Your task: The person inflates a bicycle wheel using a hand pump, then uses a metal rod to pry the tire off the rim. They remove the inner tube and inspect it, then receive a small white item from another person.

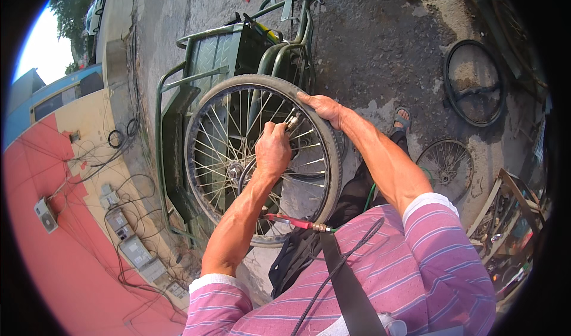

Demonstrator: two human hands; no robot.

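A spoked wheel with a grey tyre [199, 107] stands in front of me against a dark green cargo tricycle [223, 53]. My right hand [324, 110] is closed over the top right of the tyre, thumb on its sidewall. Reaching between the spokes, my left hand [273, 150] is closed around the lower end of a small metal fitting [292, 122] at the inner rim. Its fingers hide part of that fitting. A red air gun [291, 220] with a brass coupling hangs between my body and the wheel's lower edge. The hub [235, 170] lies just left of my left forearm.
A loose tyre [450, 77] and a bare spoked rim [423, 157] lie on the ground to the right. Beyond them is a wooden crate [496, 217] of scraps. Cables and meter boxes [135, 251] line the wall at left. A sandalled foot [402, 118] shows beyond my right arm.
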